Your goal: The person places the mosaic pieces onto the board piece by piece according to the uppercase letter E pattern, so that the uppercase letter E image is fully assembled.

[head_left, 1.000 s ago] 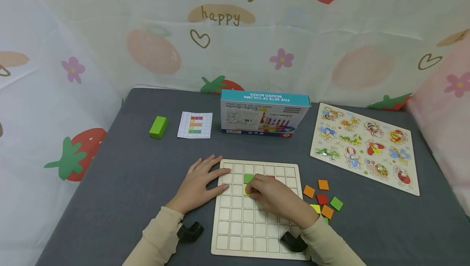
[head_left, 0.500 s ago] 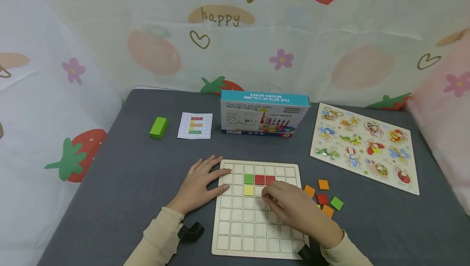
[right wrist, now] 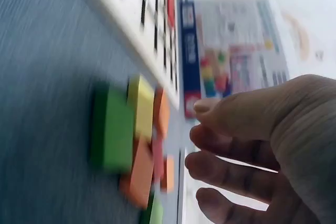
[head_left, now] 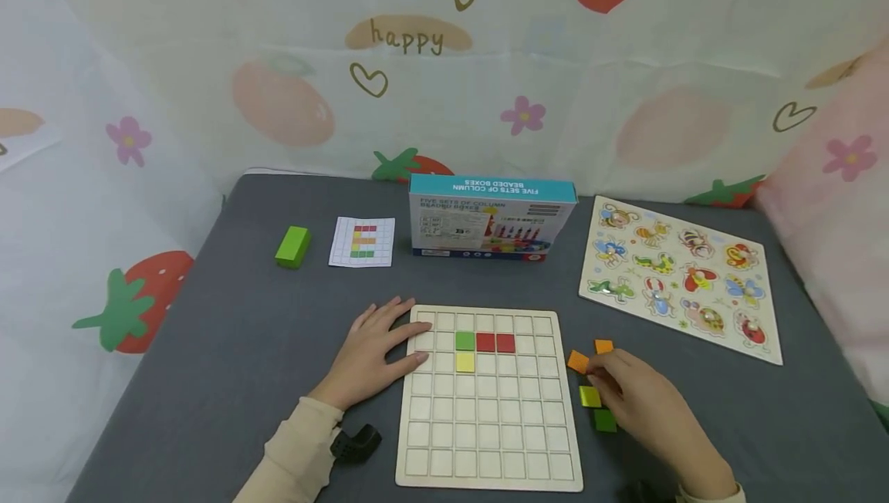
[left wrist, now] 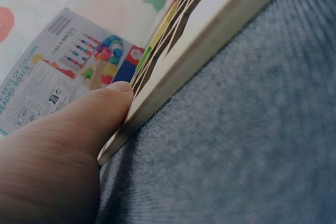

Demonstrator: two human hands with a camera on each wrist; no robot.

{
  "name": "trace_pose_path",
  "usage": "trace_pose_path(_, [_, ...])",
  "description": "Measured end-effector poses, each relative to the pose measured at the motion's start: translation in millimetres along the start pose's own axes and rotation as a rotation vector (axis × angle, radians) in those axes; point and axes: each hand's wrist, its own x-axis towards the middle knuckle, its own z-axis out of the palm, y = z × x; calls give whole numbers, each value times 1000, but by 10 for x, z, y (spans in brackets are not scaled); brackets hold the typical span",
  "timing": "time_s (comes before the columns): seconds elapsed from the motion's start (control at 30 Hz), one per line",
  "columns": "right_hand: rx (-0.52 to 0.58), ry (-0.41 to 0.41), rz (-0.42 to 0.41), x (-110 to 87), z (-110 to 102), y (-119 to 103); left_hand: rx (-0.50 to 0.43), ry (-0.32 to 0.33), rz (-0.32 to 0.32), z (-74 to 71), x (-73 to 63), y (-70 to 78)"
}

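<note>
A pale wooden grid board (head_left: 476, 435) lies flat on the grey cloth. One green tile (head_left: 464, 341), two red tiles (head_left: 485, 342) and a yellow tile (head_left: 464, 362) sit in its upper cells. My left hand (head_left: 371, 352) rests on the board's left edge, fingers spread, thumb touching the rim. To the right of the board, my right hand (head_left: 646, 403) hovers over loose tiles, its fingers loosely bent with nothing between them in the right wrist view. Below it show orange (head_left: 578, 362), yellow (head_left: 589, 396) and green tiles (head_left: 604, 420); it hides others in the head view, including a red tile (right wrist: 157, 158).
A pattern card (head_left: 362, 242) and a green block (head_left: 292, 247) lie beyond the left hand. Behind the board stands a printed box (head_left: 491, 217). An insect puzzle board (head_left: 684, 279) lies at the right back, and a patterned curtain (head_left: 430, 117) hangs behind the table.
My right hand has left the yellow tile on the board and moved right to the loose tiles. The left hand keeps its place on the board's edge. The head view has shifted slightly.
</note>
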Motion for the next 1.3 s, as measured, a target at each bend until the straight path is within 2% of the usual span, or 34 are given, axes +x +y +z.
trace_pose_path(0.07, [-23,-25,64,-39,-30,74,-2,4,5,-8,-7,-5])
trace_pose_path(0.17, [-28,-45,117,-97,-62,193,-5,4,5,-15,-7,-8])
trace_pose_path(0.43, [-14,-138,180,-272,-47,398,4,-26,-9,12,-1,-5])
trace_pose_path(0.6, [-10,-81,159,-314,-10,435,8,-26,-18,9,-9,-9])
trace_pose_path(0.8, [-32,-18,101,-268,4,447,8,-22,-16,-8,-14,-10])
trace_pose_path(1.1, [-6,-59,151,-233,5,431,7,-24,-11,-8,-5,-3])
trace_pose_path(1.3, [-18,-49,138,-208,13,429,2,-20,-13,-15,-13,-12])
